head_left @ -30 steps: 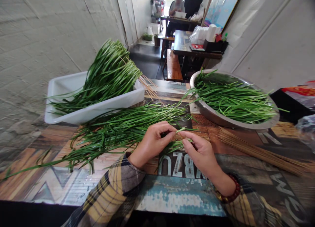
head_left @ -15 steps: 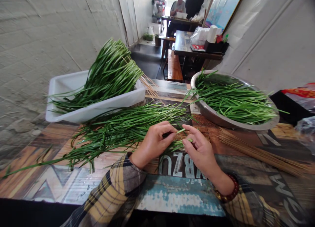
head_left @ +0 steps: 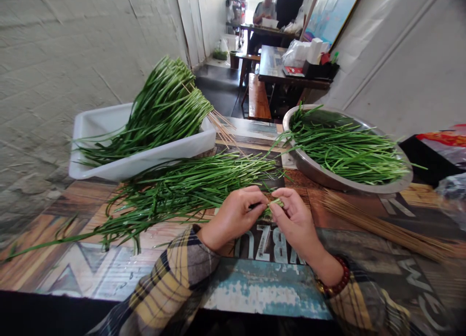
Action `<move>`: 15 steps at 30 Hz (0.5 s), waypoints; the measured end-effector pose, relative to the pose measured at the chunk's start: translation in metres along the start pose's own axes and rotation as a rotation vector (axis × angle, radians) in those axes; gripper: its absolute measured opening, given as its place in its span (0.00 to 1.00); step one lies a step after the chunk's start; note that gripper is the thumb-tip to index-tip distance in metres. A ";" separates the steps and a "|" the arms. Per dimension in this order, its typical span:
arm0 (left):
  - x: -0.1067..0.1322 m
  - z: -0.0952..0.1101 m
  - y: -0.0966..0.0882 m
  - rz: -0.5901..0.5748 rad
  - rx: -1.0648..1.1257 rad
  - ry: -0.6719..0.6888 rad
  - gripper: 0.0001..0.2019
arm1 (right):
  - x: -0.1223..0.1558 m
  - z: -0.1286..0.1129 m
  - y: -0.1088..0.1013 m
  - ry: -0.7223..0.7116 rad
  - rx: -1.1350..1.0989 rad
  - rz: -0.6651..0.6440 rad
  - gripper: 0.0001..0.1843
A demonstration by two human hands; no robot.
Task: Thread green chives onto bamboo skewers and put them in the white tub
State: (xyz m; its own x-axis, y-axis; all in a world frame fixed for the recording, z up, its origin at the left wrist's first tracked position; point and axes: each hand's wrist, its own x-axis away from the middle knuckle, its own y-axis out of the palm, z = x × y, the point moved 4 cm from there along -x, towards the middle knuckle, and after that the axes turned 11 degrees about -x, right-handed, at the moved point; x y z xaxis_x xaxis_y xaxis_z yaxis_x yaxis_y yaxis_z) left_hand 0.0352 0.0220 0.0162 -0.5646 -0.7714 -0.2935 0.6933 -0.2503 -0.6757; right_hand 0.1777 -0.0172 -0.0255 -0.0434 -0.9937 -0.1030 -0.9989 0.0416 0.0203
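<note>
the left hand (head_left: 236,217) and the right hand (head_left: 296,219) met over the near middle of the table (head_left: 262,287), fingertips almost touching. both were curled nearly closed, thumb against forefinger, pinching a little bunch of chives (head_left: 274,203) from either side. whether a stick ran through the bunch could not be told, as the fingers hid that part.

the bunch sat at the right end of the loose chives (head_left: 182,190), which lay in a long heap running left across the table. beyond the heap, at the far left, a white tray (head_left: 94,127) held more greens with skewer ends (head_left: 222,125) poking out to the right. at the far right a metal bowl (head_left: 327,178) held another lot, and near it lay a sheaf of bare bamboo skewers (head_left: 382,226).

to handle this well, the pinch probably wanted to be firm but light: such thin stalks likely bruise or snap if squeezed hard. keeping the ends level and the hands close together would likely stop the stalks from fanning out or slipping back into the heap.
</note>
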 end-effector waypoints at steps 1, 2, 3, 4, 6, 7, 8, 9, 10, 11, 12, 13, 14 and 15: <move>0.000 0.001 0.001 -0.013 0.004 0.002 0.09 | -0.001 0.000 -0.001 0.007 -0.003 0.006 0.09; 0.000 0.002 0.000 -0.018 0.009 0.003 0.09 | -0.001 0.001 -0.001 0.015 -0.007 0.006 0.09; 0.000 0.002 -0.001 -0.015 0.016 0.004 0.09 | -0.002 0.000 -0.001 0.023 -0.016 0.001 0.10; -0.001 0.001 -0.002 -0.009 0.025 0.007 0.09 | -0.002 0.000 -0.001 0.033 -0.033 -0.009 0.11; -0.001 -0.001 -0.008 0.027 0.031 0.000 0.10 | -0.003 -0.002 -0.001 0.061 -0.077 -0.034 0.14; -0.001 -0.003 -0.012 0.059 0.026 -0.014 0.10 | -0.003 -0.002 0.000 0.076 -0.098 -0.043 0.15; -0.001 -0.005 -0.016 0.099 0.012 -0.033 0.10 | -0.003 -0.002 0.000 0.092 -0.114 -0.049 0.15; -0.001 -0.008 -0.021 0.144 -0.009 -0.055 0.10 | -0.003 -0.002 0.000 0.109 -0.121 -0.050 0.16; -0.001 -0.010 -0.025 0.187 -0.036 -0.077 0.10 | -0.003 -0.001 0.000 0.127 -0.119 -0.048 0.16; 0.000 -0.012 -0.028 0.224 -0.063 -0.096 0.09 | -0.003 0.000 0.000 0.144 -0.112 -0.045 0.15; 0.000 -0.014 -0.031 0.248 -0.085 -0.109 0.09 | -0.003 0.002 0.000 0.157 -0.102 -0.042 0.15; 0.000 -0.014 -0.032 0.256 -0.097 -0.116 0.09 | -0.003 0.003 0.000 0.164 -0.093 -0.040 0.15; 0.000 -0.015 -0.032 0.249 -0.100 -0.119 0.09 | -0.003 0.004 0.000 0.167 -0.086 -0.041 0.15; 0.000 -0.014 -0.031 0.232 -0.095 -0.119 0.10 | -0.003 0.004 0.000 0.164 -0.083 -0.043 0.14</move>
State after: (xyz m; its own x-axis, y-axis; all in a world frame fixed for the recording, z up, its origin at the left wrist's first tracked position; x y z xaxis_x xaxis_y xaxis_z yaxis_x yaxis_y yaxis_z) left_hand 0.0076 0.0380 0.0271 -0.3354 -0.8662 -0.3704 0.7499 -0.0075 -0.6616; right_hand 0.1777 -0.0137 -0.0290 0.0092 -0.9983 0.0579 -0.9948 -0.0033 0.1020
